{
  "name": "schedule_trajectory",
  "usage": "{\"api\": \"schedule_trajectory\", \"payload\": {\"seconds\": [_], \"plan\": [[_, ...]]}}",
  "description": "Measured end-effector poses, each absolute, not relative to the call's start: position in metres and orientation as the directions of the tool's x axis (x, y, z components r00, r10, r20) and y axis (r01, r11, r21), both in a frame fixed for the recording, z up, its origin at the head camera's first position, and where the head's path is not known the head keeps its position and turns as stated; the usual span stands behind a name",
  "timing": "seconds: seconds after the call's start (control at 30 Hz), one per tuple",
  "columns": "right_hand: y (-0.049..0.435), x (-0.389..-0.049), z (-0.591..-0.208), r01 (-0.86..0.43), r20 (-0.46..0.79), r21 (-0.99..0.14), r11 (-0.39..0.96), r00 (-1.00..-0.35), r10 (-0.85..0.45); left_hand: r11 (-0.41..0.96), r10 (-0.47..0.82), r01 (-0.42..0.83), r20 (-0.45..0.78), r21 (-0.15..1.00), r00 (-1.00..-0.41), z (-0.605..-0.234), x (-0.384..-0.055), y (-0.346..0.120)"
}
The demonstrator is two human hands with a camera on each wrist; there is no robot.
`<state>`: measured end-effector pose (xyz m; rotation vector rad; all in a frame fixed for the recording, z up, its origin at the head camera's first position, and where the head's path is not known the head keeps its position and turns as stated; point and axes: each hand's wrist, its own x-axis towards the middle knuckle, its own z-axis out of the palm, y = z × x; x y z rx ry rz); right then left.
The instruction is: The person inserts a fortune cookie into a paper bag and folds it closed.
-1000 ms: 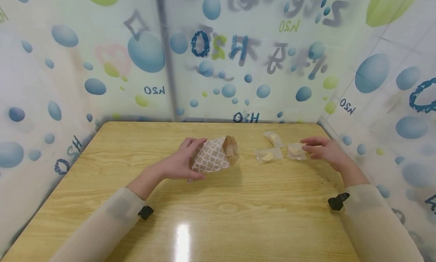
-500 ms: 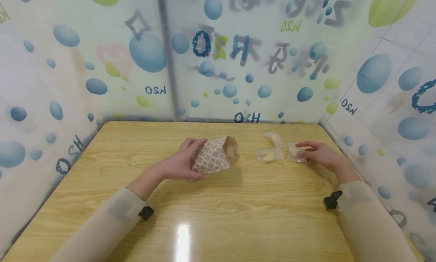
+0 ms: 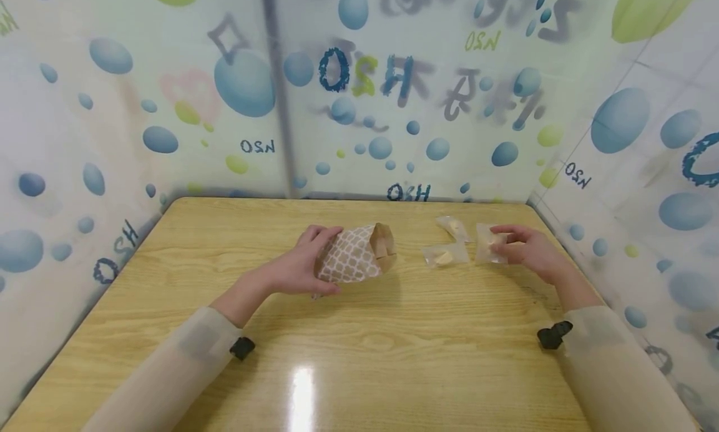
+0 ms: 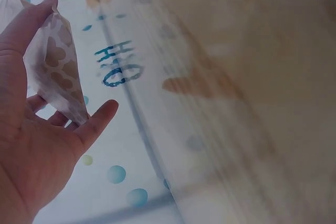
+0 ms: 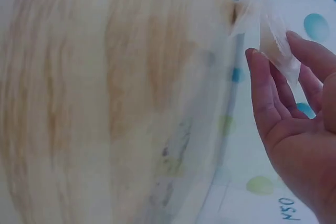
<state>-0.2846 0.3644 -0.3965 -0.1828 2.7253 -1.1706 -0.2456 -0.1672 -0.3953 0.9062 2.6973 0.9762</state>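
My left hand (image 3: 298,266) grips a brown paper bag (image 3: 349,255) with a white lattice pattern, thumb on the near side and fingers over the back. The bag lies on its side, its mouth facing right. At the right, my right hand (image 3: 528,251) pinches a small clear packet (image 3: 487,241) with something pale inside. In the right wrist view, the packet (image 5: 278,51) sits between thumb and fingertips. Two similar packets lie between the bag and that hand: a back packet (image 3: 454,228) and a front packet (image 3: 445,255).
The wooden table (image 3: 371,344) meets a back wall (image 3: 348,138) patterned with blue and green drops. Side walls rise along its left and right edges. A black wrist camera (image 3: 241,348) is on the left sleeve, and another black camera (image 3: 554,335) on the right one.
My right hand has moved left onto the rightmost packet and now pinches it, tilted up and apart from the other two. The left hand and the paper bag have stayed put.
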Motion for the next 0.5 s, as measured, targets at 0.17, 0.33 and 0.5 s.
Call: {"api": "schedule_trajectory", "payload": {"seconds": [0.17, 0.33, 0.5], "plan": [[0.349, -0.275, -0.381, -0.111, -0.033, -0.732, 0.672, -0.979, -0.199, 0.612, 0.58, 0.5, 0.082, 0.612, -0.811, -0.394, -0.247, -0.166], [0.317, -0.264, -0.366, -0.183, 0.021, -0.763, 0.62, -0.966, -0.259, 0.616, 0.583, 0.497, 0.07, 0.612, -0.809, -0.393, -0.246, -0.164], [0.285, -0.253, -0.355, -0.204, 0.022, -0.803, 0.56, -0.949, -0.313, 0.621, 0.58, 0.489, 0.06, 0.612, -0.812, -0.395, -0.246, -0.163]]}}
